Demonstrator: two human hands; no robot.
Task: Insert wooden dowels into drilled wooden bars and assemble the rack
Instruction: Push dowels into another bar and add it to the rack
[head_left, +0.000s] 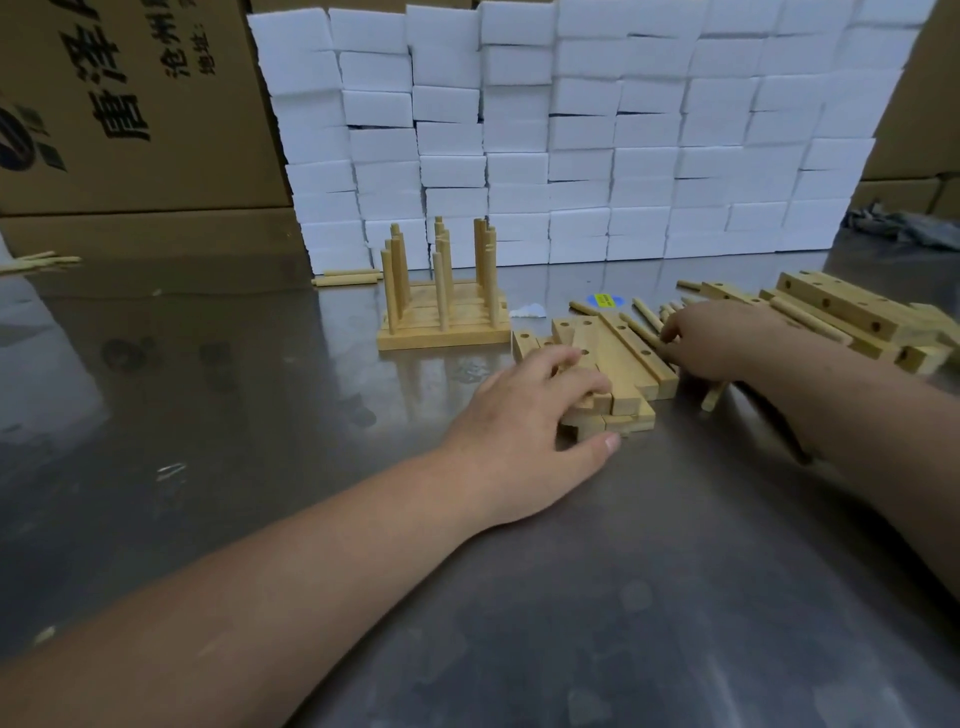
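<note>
From the head camera, the left hand (530, 421) is resting on a stack of drilled bars (628, 364) on the steel table (260, 415), its fingers lying loosely curved over the stack and its thumb straight. The right hand (717, 338) is lying among loose dowels (645, 313) just beside the stack, fingers curled; I cannot tell whether they are pinching one. An assembled rack (441, 327) is standing behind.

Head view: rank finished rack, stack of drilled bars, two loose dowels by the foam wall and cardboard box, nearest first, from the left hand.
1. stack of drilled bars: under the left hand, touching its fingers.
2. finished rack: beyond, slightly left.
3. two loose dowels: behind the rack, farther left.
4. cardboard box: far back left.
</note>
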